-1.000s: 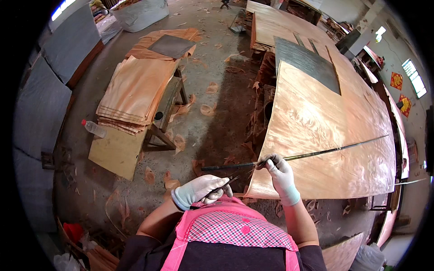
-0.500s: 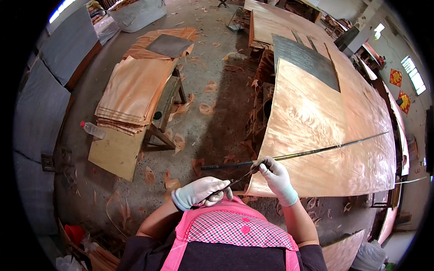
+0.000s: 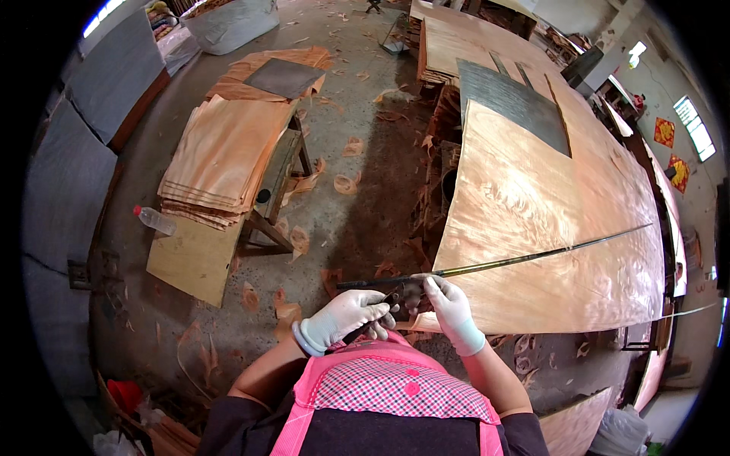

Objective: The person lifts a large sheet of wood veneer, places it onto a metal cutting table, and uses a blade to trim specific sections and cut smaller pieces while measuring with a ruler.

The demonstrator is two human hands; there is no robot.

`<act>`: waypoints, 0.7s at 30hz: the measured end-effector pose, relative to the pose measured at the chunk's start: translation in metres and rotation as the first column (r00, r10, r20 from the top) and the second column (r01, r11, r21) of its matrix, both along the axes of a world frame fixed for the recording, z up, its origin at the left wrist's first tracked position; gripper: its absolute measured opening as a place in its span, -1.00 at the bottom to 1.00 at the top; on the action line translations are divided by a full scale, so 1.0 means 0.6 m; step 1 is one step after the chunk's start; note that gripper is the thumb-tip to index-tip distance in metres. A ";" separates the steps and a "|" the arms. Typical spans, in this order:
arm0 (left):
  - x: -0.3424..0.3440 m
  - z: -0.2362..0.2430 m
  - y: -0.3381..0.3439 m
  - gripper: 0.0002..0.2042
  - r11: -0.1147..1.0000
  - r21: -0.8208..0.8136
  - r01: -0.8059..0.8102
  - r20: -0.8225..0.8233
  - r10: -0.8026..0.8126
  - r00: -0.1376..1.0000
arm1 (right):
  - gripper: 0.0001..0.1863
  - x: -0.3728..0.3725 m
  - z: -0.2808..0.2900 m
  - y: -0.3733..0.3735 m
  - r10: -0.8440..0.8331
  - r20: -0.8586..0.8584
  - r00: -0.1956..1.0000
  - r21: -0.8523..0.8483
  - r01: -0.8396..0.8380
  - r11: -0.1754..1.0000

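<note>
My left hand (image 3: 347, 315), in a white glove, grips a small dark slim tool (image 3: 388, 301) just above my pink checked apron (image 3: 395, 372). My right hand (image 3: 449, 310), gloved with darkened fingertips, is closed at the tool's upper end; what lies between those fingers is too small to make out. Beyond both hands, a long thin dark rod (image 3: 517, 258) crosses a large pale veneer sheet (image 3: 517, 190) and juts past its left edge. A dark grey plate (image 3: 517, 99) lies at the sheet's far end.
At left, veneer stacks (image 3: 217, 156) rest on a low bench (image 3: 194, 258) beside a plastic bottle (image 3: 154, 220). Veneer scraps litter the concrete floor (image 3: 357, 114). Grey wrapped stacks (image 3: 65, 228) line the far left; a red container (image 3: 125, 391) sits at lower left.
My left hand has moved up and slightly right with the tool. My right hand has shifted left and down, so the two hands are now closer together beside the rod.
</note>
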State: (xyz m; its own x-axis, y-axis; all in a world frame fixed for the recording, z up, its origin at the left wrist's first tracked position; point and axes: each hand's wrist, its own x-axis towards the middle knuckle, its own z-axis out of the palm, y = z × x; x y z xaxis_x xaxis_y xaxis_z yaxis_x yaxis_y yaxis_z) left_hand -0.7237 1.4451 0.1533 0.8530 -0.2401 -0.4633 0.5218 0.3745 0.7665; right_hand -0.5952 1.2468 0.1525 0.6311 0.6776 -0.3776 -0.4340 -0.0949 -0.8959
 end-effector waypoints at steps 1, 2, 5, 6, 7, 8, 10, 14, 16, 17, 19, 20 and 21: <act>0.001 -0.001 -0.001 -0.71 1.000 -0.003 0.002 0.000 -0.002 1.000 | -0.66 -0.001 0.000 -0.002 0.014 -0.038 0.999 -0.032 -0.016 0.999; 0.002 -0.002 -0.001 -0.72 1.000 0.011 0.001 -0.002 -0.001 1.000 | -0.69 -0.001 0.000 -0.004 0.027 -0.076 0.997 -0.062 -0.032 0.998; 0.002 -0.002 -0.003 -0.73 1.000 0.028 -0.009 -0.021 0.010 1.000 | -0.73 -0.006 0.006 0.002 0.031 -0.078 0.997 -0.082 -0.037 0.996; 0.003 -0.002 -0.004 -0.74 0.999 0.030 -0.013 -0.035 0.015 0.999 | -0.73 -0.007 0.006 0.002 0.042 -0.074 0.996 -0.079 -0.048 0.996; 0.004 -0.001 -0.004 -0.74 1.000 0.029 -0.011 -0.035 0.012 0.999 | -0.73 -0.007 0.006 0.002 0.039 -0.074 0.997 -0.080 -0.045 0.996; 0.004 0.000 -0.005 -0.74 0.999 0.031 -0.007 -0.042 0.009 0.999 | -0.75 -0.009 0.007 0.002 0.037 -0.093 0.995 -0.083 -0.045 0.995; 0.005 -0.001 -0.004 -0.74 1.000 0.030 -0.004 -0.051 0.005 0.999 | -0.76 -0.014 0.016 0.008 0.035 -0.114 0.993 -0.090 -0.045 0.995; 0.005 -0.013 -0.005 -0.75 0.999 0.049 0.017 -0.062 -0.014 0.998 | -0.81 -0.016 0.008 0.009 0.027 -0.118 0.993 -0.113 -0.041 0.993; 0.006 -0.016 -0.007 -0.75 0.998 0.052 0.027 -0.066 -0.024 0.998 | -0.83 -0.010 -0.017 0.002 0.035 -0.091 0.995 -0.101 -0.045 0.994; 0.006 -0.016 -0.008 -0.75 0.998 0.051 0.036 -0.062 -0.033 0.998 | -0.82 -0.006 -0.029 -0.002 0.020 -0.028 0.999 -0.124 -0.023 0.992; 0.004 -0.018 -0.009 -0.74 0.998 0.049 0.042 -0.061 -0.039 0.997 | -0.82 -0.006 -0.027 0.001 0.008 0.032 0.999 -0.146 -0.003 0.989; 0.004 -0.019 -0.009 -0.74 0.998 0.042 0.042 -0.068 -0.039 0.997 | -0.81 -0.007 -0.022 0.001 -0.016 -0.016 1.000 -0.132 0.013 0.991; 0.004 -0.020 -0.009 -0.74 0.999 0.036 0.040 -0.074 -0.037 0.997 | -0.80 -0.008 -0.013 0.004 -0.037 -0.064 0.997 -0.119 0.029 0.992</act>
State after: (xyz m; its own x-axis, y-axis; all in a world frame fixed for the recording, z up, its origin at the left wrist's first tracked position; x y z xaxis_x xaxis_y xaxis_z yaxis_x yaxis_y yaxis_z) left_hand -0.7214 1.4394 0.1415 0.8070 -0.2533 -0.5335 0.5904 0.3252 0.7387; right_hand -0.6001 1.2494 0.1445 0.6236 0.6052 -0.4949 -0.4963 -0.1827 -0.8487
